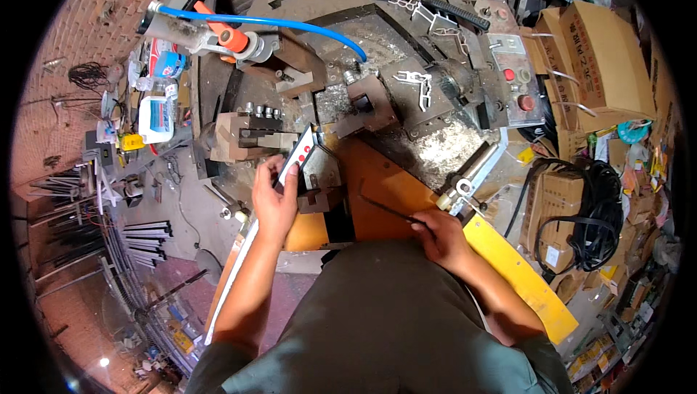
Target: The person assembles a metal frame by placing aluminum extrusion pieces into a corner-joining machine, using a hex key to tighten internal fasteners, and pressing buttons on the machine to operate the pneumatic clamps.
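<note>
My left hand [274, 194] is closed around a white profile strip [300, 149] with red round marks near its far end. That end reaches a dark steel block beside the machine's middle. A long pale edge runs along my left forearm and may be the same strip; the arm partly hides it. In my right hand [441, 237] is a thin dark hex key [388, 209], its short bent end pointing away from me over the orange machine panel [377, 176]. My right fingers are wrapped round its near end.
Before me stands a machine with steel blocks [374, 100], a blue air hose [268, 22] and an orange-handled valve [232, 38]. Pale shavings [454, 149] cover its right side. A push-button box [517, 78], cardboard boxes [606, 60] and coiled black cable [599, 205] are at right; bottles [156, 118] stand left.
</note>
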`<act>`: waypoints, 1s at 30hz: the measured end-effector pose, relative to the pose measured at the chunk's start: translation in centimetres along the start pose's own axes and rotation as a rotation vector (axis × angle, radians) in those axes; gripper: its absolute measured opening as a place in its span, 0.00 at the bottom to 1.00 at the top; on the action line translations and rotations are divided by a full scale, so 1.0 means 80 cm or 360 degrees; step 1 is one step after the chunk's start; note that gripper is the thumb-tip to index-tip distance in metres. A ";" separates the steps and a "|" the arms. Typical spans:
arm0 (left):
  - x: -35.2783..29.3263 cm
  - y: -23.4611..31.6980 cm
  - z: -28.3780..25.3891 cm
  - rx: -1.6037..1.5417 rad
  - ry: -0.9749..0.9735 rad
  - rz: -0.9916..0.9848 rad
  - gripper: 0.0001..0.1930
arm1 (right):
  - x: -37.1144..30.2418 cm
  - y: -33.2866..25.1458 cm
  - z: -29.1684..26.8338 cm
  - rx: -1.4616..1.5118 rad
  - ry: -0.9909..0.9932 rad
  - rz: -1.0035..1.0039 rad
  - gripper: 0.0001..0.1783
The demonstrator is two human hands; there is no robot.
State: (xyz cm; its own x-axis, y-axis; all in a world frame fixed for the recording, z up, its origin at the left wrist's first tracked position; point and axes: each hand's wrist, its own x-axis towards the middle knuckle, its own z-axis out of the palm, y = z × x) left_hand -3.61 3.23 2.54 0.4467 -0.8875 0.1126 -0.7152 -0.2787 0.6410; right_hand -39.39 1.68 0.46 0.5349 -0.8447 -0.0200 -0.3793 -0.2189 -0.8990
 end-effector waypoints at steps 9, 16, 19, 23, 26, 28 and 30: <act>0.037 0.013 0.012 0.0318 -0.0502 -0.0365 0.24 | -0.006 0.066 0.051 -0.0539 -0.0074 -0.0140 0.09; 0.043 -0.008 0.015 0.0331 -0.0465 -0.0114 0.23 | 0.004 0.080 0.082 -0.0920 0.0224 -0.0283 0.12; 0.043 -0.005 0.015 0.0285 -0.0455 -0.0105 0.23 | 0.002 0.075 0.082 -0.1055 0.0192 -0.0235 0.13; 0.041 -0.011 0.016 0.0331 -0.0444 -0.0060 0.22 | 0.003 0.072 0.085 -0.1045 0.0223 -0.0205 0.13; 0.041 -0.015 0.018 0.0292 -0.0415 -0.0065 0.22 | 0.011 0.070 0.082 -0.1002 0.0350 -0.0281 0.11; 0.040 -0.014 0.018 0.0270 -0.0436 -0.0087 0.22 | 0.011 0.070 0.084 -0.0949 0.0289 -0.0241 0.10; 0.039 -0.015 0.019 0.0262 -0.0450 -0.0105 0.21 | 0.002 0.071 0.088 -0.0869 0.0047 -0.0073 0.10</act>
State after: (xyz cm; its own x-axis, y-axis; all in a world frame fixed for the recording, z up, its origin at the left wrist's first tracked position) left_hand -2.17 0.26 0.99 0.3448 -0.9258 -0.1548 -0.7773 -0.3741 0.5059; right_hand -36.18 3.76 -7.71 0.5418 -0.8398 0.0334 -0.6969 -0.4711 -0.5408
